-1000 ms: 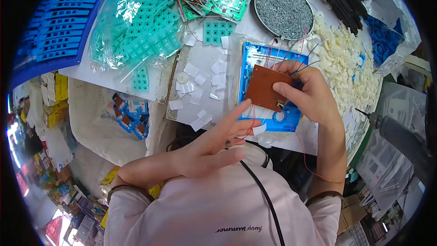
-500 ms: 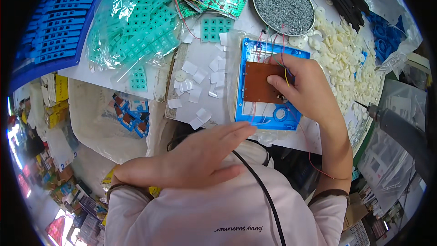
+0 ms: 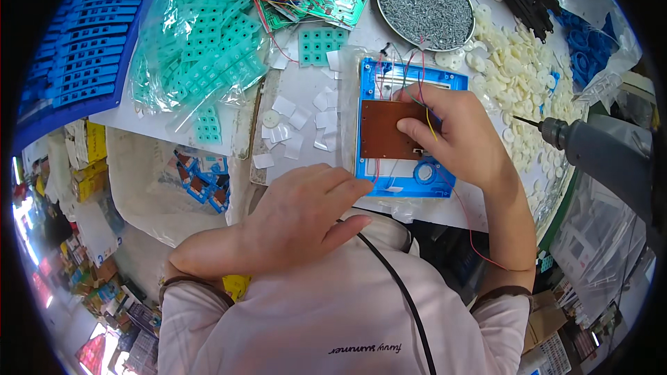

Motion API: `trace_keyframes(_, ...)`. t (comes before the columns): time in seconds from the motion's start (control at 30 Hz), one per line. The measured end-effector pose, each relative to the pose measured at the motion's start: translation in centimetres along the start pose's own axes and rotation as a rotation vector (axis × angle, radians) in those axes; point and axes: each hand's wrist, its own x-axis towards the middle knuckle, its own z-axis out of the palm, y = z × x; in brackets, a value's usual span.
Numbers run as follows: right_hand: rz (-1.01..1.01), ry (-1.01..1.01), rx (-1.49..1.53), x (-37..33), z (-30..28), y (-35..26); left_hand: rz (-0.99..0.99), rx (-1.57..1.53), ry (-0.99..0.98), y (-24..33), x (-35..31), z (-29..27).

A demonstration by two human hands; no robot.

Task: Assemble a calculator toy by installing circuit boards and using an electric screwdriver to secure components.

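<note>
**Two bare hands at a blue plastic frame with a brown circuit board**

Seen from above, a person works at a cluttered white table [image 3: 306, 90]. The right hand [image 3: 462, 139] rests on a flat brown circuit board [image 3: 388, 130], its fingers loosely curled and its fingertips pressing down on the board's right edge; it grips nothing, though thin coloured wires [image 3: 432, 125] run under its fingers. The board lies inside a rectangular blue plastic frame [image 3: 410, 173], which sits flat on the table just in front of the person's chest. The frame is smooth and glossy, with a round ring moulded into its lower right corner.

The left hand [image 3: 299, 219] is open and relaxed, fingers together and stretched toward the frame's lower left corner; its fingertips are at or just beside that corner, and it holds nothing.

Small white paper squares [image 3: 295, 121] lie scattered left of the frame. Further left is a clear bag of soft teal rubber keypads [image 3: 201, 48]. Beyond the frame stands a round metal tray of grey screws [image 3: 425, 3]. To the right, a heap of cream plastic discs [image 3: 524, 76] and a grey power drill [image 3: 604, 153], its bit pointing left
</note>
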Motion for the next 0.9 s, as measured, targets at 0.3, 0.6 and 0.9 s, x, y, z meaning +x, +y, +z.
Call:
trace_keyframes(0.3, -0.024, 0.063, -0.119, 0.5, 0.3, -1.0, 0.025, 0.098, -0.002, 0.0, 0.3, 0.2)
trace_keyframes(0.6, -0.245, 0.529, -0.398, -2.7, 0.2, -2.5, 0.233, 0.595, -0.114, -1.1, 2.2, 0.0)
trace_keyframes(0.9, -0.175, 0.017, -0.564, -5.7, 4.0, -3.2, 0.256, 0.468, -0.116, -1.6, 3.1, -0.7)
